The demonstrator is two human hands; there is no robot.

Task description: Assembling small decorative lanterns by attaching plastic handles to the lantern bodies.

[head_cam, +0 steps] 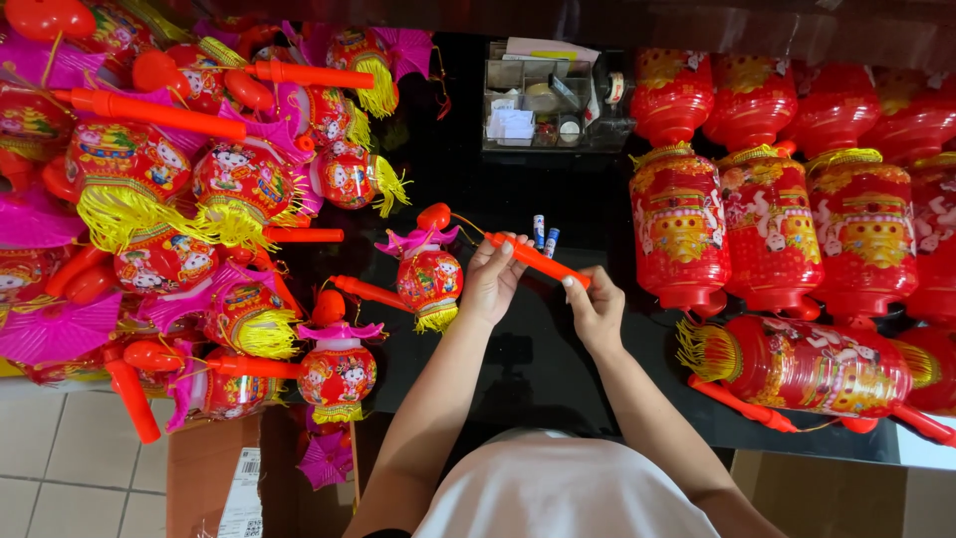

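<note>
Right now I hold an orange stick (538,261) between both hands above the black table (538,369). My left hand (491,279) is curled round its upper left end, fingers closed over it near the tip; my right hand (596,311) pinches the lower right end, thumb and forefinger tight on it, the other fingers folded under. The stick slants down from left to right and does not touch the table. A thin cord runs from its left end to a small lantern (428,274) with a pink frilled top and yellow fringe, lying just beside my left hand. Two small batteries (545,234) stand side by side on the table just above the stick. Further back sits a clear organiser box (548,105) with odds and ends and a roll of tape. To my left is a heap of small lanterns (189,189) with orange sticks and pink frills, spilling over a cardboard box (209,468). To my right lie rows of big red lanterns (777,219), one of them on its side (807,364) near my right forearm.
</note>
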